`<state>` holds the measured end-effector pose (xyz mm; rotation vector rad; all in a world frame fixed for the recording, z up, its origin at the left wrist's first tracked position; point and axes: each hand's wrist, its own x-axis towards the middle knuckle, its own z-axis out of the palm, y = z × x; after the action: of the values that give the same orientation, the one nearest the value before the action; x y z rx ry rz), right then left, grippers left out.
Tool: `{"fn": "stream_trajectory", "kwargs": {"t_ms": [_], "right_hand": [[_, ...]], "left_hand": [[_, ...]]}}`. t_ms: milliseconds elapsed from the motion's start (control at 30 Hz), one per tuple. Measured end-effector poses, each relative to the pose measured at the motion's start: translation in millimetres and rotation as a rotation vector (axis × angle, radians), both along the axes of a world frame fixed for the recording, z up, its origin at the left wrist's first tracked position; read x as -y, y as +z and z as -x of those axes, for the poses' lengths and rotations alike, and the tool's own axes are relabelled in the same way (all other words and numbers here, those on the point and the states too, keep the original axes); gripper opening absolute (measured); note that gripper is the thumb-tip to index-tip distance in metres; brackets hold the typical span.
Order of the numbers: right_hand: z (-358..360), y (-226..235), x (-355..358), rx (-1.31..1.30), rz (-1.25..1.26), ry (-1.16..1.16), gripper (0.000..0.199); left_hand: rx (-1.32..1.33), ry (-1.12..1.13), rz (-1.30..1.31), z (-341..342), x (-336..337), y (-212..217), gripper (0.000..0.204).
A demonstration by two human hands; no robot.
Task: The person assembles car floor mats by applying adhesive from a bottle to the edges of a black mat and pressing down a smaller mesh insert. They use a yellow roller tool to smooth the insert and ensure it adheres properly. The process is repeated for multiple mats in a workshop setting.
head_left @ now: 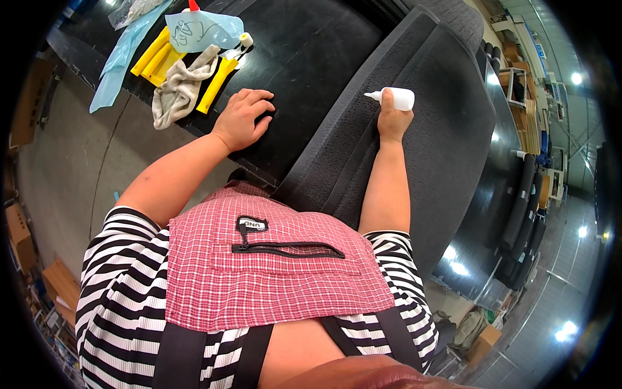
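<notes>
In my right hand point(393, 122) is a small white squeeze bottle point(403, 99), lying sideways with its thin nozzle pointing left. Beneath it spreads a large black textured panel point(431, 149) with raised ridges and a curved outline. The nozzle tip is over the panel's ridged left part; whether it touches cannot be told. My left hand point(243, 120) rests palm down on the black tabletop point(301, 58), fingers apart and holding nothing. Just left of it lies a yellow-handled roller point(217, 85) with a white head. Next to that, a crumpled grey-white cloth point(184, 87) hangs over the table edge.
Yellow tools point(155, 61) and a light blue plastic sheet point(204, 31) with handwriting lie at the far left. Another blue strip point(126, 65) drapes over the edge. To the right, dark rolled pieces point(521, 201) lie on a second black table point(470, 243). Cardboard boxes point(61, 288) stand at lower left.
</notes>
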<state>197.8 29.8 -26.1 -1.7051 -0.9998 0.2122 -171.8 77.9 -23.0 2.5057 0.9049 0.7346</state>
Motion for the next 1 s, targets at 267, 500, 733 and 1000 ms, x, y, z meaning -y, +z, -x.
{"fn": "stream_trajectory", "kwargs": {"t_ms": [267,500,733,1000], "right_hand": [[-5.1,-3.3,-0.7,0.080,-0.068,-0.054,0.035],[-10.7,-4.8,-1.8,0.103,-0.060,-0.089,0.034],[-9.2,1.1,-2.9,0.081,-0.086,-0.092,0.033],[-11.5,-4.9,-5.6,0.081,-0.061,-0.091,0.034]], "left_hand": [[-0.007,0.001,-0.008,0.2,0.0,-2.1,0.018],[-0.020,0.000,0.001,-0.6,0.1,-0.6,0.019],[-0.021,0.001,-0.005,-0.1,0.2,0.7,0.019],[-0.029,0.000,-0.005,0.0,0.1,1.4,0.019]]}}
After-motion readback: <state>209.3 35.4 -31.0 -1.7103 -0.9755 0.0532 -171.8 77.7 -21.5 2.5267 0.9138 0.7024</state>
